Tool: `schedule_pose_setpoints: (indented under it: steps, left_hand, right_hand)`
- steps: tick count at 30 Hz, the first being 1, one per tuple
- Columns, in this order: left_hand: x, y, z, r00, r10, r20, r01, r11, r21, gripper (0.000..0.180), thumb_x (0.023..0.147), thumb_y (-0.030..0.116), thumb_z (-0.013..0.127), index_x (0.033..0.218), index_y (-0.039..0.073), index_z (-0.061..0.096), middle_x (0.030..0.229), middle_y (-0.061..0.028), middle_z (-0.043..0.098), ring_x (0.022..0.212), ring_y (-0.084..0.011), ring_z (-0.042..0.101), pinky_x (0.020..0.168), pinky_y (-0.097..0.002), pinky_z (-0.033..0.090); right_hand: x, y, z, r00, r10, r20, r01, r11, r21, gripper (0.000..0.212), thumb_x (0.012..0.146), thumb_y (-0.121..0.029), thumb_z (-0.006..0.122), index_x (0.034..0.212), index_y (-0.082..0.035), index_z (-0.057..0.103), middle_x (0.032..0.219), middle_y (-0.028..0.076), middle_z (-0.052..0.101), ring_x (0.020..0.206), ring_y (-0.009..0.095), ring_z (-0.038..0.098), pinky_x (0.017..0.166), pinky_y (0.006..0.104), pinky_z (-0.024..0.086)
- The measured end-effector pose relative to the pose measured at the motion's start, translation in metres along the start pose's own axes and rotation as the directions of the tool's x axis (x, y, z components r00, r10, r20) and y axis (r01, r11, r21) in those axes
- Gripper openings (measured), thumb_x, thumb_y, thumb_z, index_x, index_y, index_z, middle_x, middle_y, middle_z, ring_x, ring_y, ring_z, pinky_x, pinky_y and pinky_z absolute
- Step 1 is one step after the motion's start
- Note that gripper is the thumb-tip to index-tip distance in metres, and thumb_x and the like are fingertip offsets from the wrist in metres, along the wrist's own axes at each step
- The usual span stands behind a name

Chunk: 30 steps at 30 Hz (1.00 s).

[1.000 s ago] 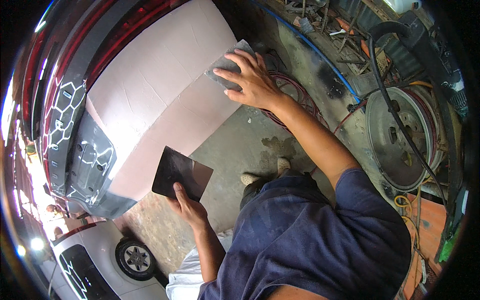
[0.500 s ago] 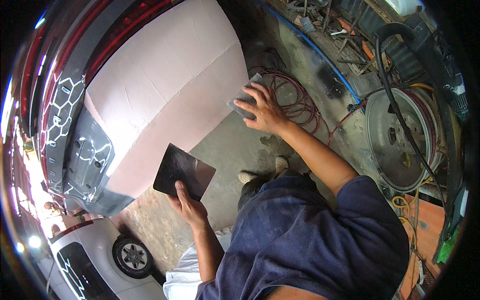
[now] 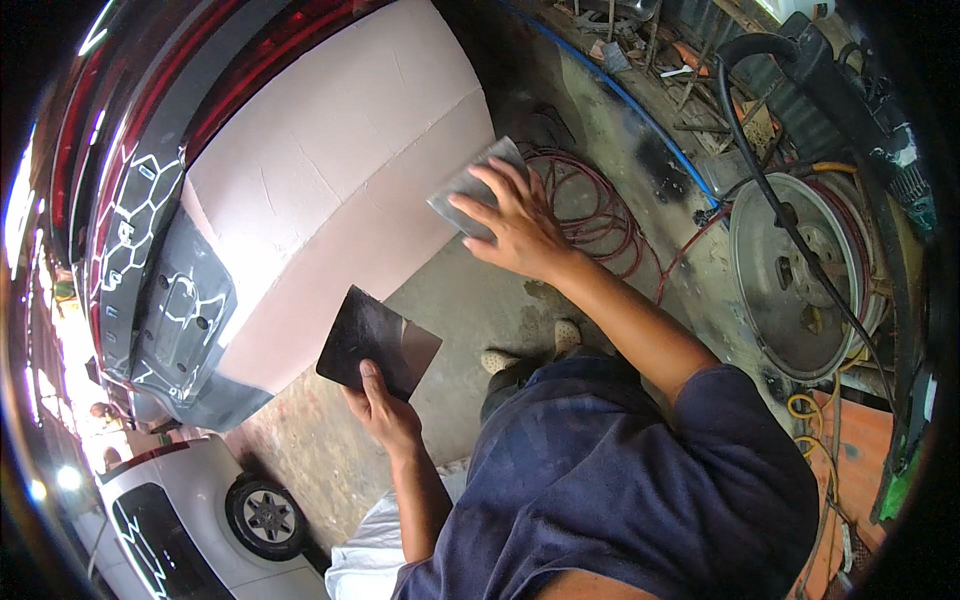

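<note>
My left hand (image 3: 385, 412) grips a dark, square filler board (image 3: 352, 338) by its near edge, thumb on top. Its right corner bears a pinkish patch or reflection. In my right hand (image 3: 522, 228) is a flat grey rectangular spreader (image 3: 450, 203), with the fingers spread across its face. The spreader overlaps the right edge of a large car panel (image 3: 340, 150) coated in pale pink filler; whether they touch I cannot tell. Thin ridges and lines cross the coating. Grey bare surface (image 3: 185, 310) shows at the panel's lower left.
A coiled red hose (image 3: 600, 220) lies on the concrete floor beyond my right hand. A blue hose (image 3: 630, 95) runs past scrap at upper right. A wheel rim (image 3: 800, 270) stands at right. A white vehicle (image 3: 190, 500) with a black wheel is at lower left.
My right hand and the spreader have shifted left, over the panel's right edge. The board in my left hand sits slightly farther right in view, and the view itself has moved a little.
</note>
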State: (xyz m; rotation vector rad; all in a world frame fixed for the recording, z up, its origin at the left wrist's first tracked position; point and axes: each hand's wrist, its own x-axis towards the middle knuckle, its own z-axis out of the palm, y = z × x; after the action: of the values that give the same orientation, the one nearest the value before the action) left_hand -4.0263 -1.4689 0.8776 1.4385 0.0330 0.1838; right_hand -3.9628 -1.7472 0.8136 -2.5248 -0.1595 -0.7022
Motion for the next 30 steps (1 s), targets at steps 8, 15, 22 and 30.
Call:
schedule_pose_setpoints:
  steps: [8, 15, 22, 30]
  left_hand:
    - [-0.001, -0.001, 0.000, 0.999, 0.035, -0.004, -0.035, 0.999, 0.036, 0.033, 0.104, 0.020, 0.056, 0.132, 0.002, 0.051, 0.120, -0.0101, 0.062, 0.104, -0.0183, 0.064, 0.088, -0.0334, 0.056]
    - [0.000, -0.001, -0.003, 1.000, 0.025, 0.009, -0.025, 1.000, 0.008, 0.031, 0.104, 0.020, 0.057, 0.129, 0.002, 0.051, 0.117, -0.0099, 0.062, 0.101, -0.0182, 0.065, 0.086, -0.0328, 0.056]
    - [0.003, -0.003, -0.004, 1.000, 0.007, -0.005, -0.007, 1.000, -0.001, 0.031, 0.103, 0.019, 0.058, 0.128, 0.003, 0.052, 0.117, -0.0097, 0.063, 0.101, -0.0185, 0.064, 0.086, -0.0335, 0.056]
    - [0.005, -0.004, -0.002, 1.000, 0.016, -0.008, -0.016, 1.000, 0.007, 0.029, 0.103, 0.019, 0.058, 0.126, 0.003, 0.052, 0.116, -0.0091, 0.062, 0.101, -0.0181, 0.064, 0.088, -0.0338, 0.055]
  right_hand:
    - [0.055, -0.001, 0.005, 0.992, -0.055, -0.113, 0.049, 0.997, -0.056, 0.066, 0.080, -0.038, 0.075, 0.141, -0.029, 0.054, 0.148, 0.014, 0.036, 0.143, 0.039, 0.028, 0.108, 0.0753, 0.023]
    - [0.059, 0.007, 0.012, 0.993, -0.059, -0.098, 0.054, 0.997, -0.048, 0.063, 0.081, -0.040, 0.073, 0.141, -0.028, 0.055, 0.148, 0.014, 0.036, 0.144, 0.038, 0.026, 0.110, 0.0736, 0.021]
    - [0.065, 0.008, 0.011, 0.996, -0.064, -0.060, 0.062, 0.997, -0.046, 0.066, 0.082, -0.037, 0.074, 0.143, -0.029, 0.052, 0.149, 0.013, 0.033, 0.144, 0.036, 0.025, 0.110, 0.0710, 0.024]
    - [0.015, 0.015, 0.036, 0.997, -0.056, -0.049, 0.053, 0.997, -0.056, 0.069, 0.073, -0.032, 0.080, 0.138, -0.028, 0.056, 0.146, 0.012, 0.038, 0.141, 0.037, 0.030, 0.109, 0.0635, 0.029]
